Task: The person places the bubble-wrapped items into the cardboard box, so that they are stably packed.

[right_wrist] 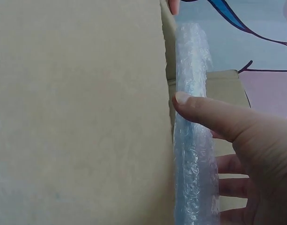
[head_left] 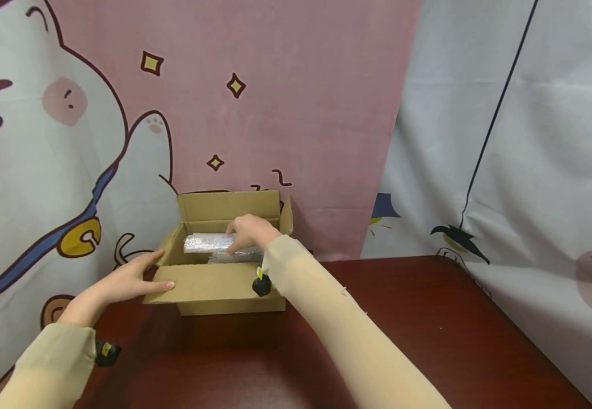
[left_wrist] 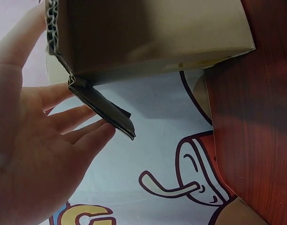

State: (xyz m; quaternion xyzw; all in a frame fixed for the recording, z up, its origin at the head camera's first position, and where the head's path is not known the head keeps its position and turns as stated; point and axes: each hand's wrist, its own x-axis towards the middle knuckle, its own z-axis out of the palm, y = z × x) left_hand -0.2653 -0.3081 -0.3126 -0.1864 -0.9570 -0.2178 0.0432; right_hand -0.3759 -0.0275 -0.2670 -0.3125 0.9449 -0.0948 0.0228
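An open cardboard box [head_left: 232, 307] stands on the table near the wall. My left hand [head_left: 124, 279] holds its left front corner, thumb on the front flap [head_left: 209, 282]. In the left wrist view, its fingers [left_wrist: 70, 119] lie against the folded side flap [left_wrist: 108, 108]. My right hand [head_left: 256, 232] reaches over the box and grips a long bubble-wrapped package [head_left: 206, 242]. The right wrist view shows the thumb across this bubble-wrapped package [right_wrist: 192, 154] and fingers on its other side; what is inside the wrap cannot be made out. More clear wrap [head_left: 234, 257] lies below it in the box.
The box rests on a dark red-brown wooden table [head_left: 377, 318]. Behind it hangs a pink and white cloth [head_left: 316, 113] with cartoon drawings, close to the box's raised back flap [head_left: 229, 205]. A pale cloth [head_left: 520, 142] hangs along the right side.
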